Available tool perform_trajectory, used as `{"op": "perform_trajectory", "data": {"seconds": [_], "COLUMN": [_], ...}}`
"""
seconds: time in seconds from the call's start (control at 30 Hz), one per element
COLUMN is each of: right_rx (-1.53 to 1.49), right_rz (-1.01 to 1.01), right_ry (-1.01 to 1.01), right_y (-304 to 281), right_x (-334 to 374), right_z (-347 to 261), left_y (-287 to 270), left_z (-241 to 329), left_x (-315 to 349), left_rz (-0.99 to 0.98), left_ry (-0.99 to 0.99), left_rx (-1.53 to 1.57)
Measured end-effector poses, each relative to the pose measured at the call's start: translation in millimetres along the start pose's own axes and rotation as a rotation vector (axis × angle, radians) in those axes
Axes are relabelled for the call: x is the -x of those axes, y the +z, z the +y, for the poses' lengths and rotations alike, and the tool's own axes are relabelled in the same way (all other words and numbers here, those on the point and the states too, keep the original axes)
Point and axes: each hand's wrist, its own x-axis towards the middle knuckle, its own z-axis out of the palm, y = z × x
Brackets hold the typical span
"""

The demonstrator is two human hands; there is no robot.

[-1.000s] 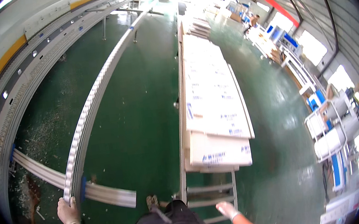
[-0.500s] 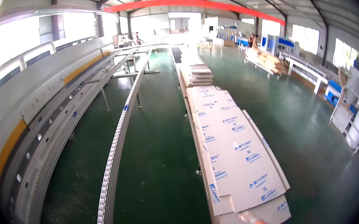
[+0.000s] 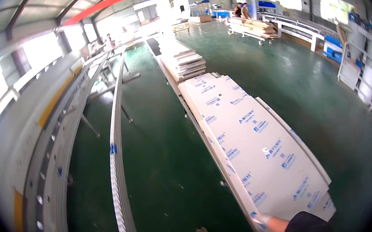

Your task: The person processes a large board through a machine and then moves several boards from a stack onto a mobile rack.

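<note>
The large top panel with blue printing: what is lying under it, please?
Under the top panel, another pale panel shows along its right side, and more board at the near right corner. The rest is covered; I cannot count the layers.

From my remote seat I am seeing blue lettering (image 3: 247, 118) repeating in slanting rows across the pale top panel (image 3: 253, 142), running from one o'clock round to five o'clock. Small square marks (image 3: 282, 156) and blue emblem blocks (image 3: 262, 126) are accompanying it, mainly towards four o'clock. The finest print is blurring beyond reading.
</note>
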Motion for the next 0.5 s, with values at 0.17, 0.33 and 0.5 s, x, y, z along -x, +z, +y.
{"op": "perform_trajectory", "data": {"seconds": [0.17, 0.33, 0.5], "right_rx": [0.173, -0.39, -0.653], "right_rz": [-0.113, 0.028, 0.131], "right_ry": [-0.043, 0.44, 0.753], "right_y": [8.8, -26.2, 8.9], "right_x": [-21.9, -31.3, -36.0], "right_z": [27.8, -28.8, -33.0], "left_y": [17.4, -29.7, 13.3], "left_z": [195.3, 364.4, 616.7], "left_x": [-230.3, -370.9, -406.7], "left_rz": [0.045, 0.044, -0.271], "left_ry": [0.261, 0.32, 0.654], "left_rx": [0.174, 0.198, 0.395]}}
